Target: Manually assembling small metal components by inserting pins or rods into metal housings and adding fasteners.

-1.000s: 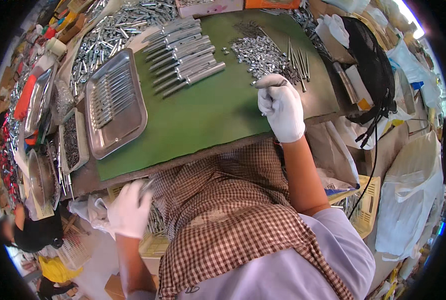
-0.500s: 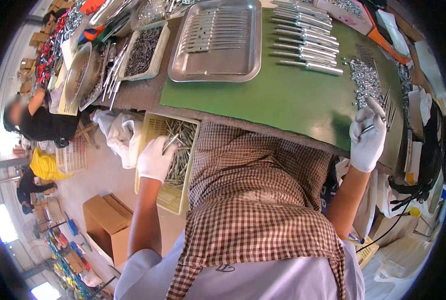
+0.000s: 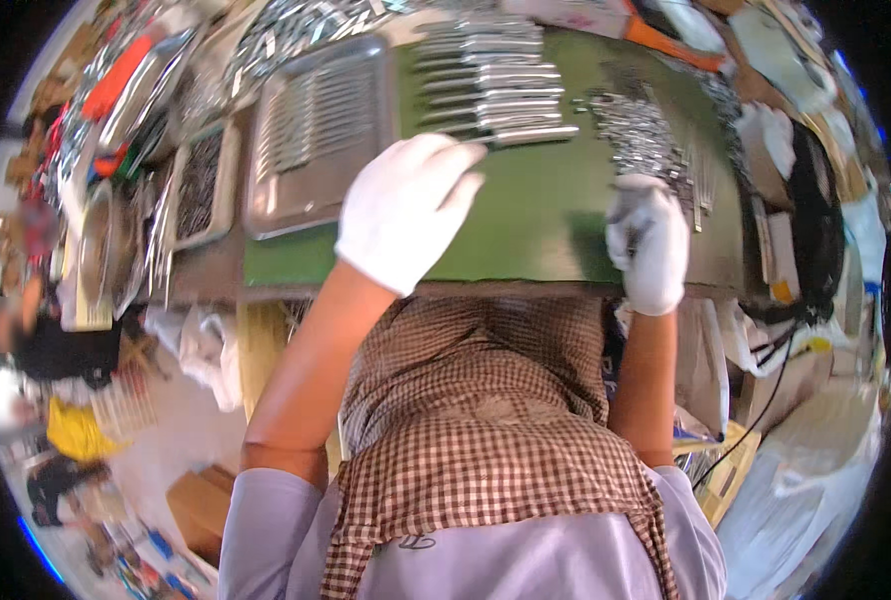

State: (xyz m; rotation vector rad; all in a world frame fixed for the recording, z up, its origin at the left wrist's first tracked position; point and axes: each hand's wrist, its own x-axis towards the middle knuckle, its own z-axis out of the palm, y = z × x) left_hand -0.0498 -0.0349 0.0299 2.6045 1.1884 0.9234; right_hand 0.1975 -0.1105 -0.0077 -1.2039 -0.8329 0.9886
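At the upper left of the frame one shallow rectangular steel tray [image 3: 316,140] holds a row of thin metal pieces, too blurred to count. Right of it, over the green tabletop [image 3: 536,225], the left hand [image 3: 406,215] in a white glove has its fingers loosely spread, closed on nothing, fingertips near the row of long silver metal handles [image 3: 491,85], about eight. Further right, the gloved right hand [image 3: 651,245] is curled just below the heap of small silver metal parts [image 3: 641,140]; whether it grips anything cannot be told.

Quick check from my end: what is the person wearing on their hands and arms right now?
Both hands, left and right, are in plain white gloves ending at the wrists. The forearms are bare; pale lavender sleeves cover the upper arms. A brown-and-white checked apron covers the chest.
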